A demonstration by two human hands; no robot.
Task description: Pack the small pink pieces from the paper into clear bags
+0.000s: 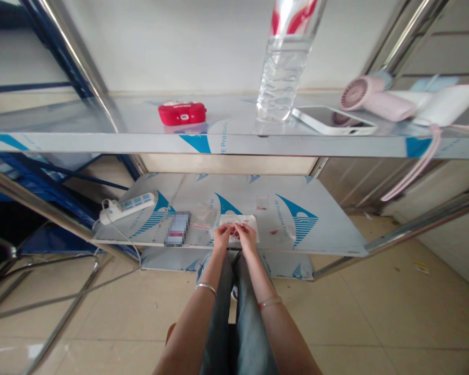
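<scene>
Working over a white sheet (254, 221) on the lower shelf (336, 237), the left hand (223, 232) and right hand (245, 230) bring their fingertips close together above small red pieces (235, 234). Fingers are bent inward with little gap between the hands; whether either pinches a piece cannot be told at this scale. Handling appears to be under way rather than complete: red pieces lie loose between the hands, and a separate red bit (273, 232) rests on the shelf, right of the sheet. No finished item is distinguishable, so the portion done remains uncertain.
</scene>
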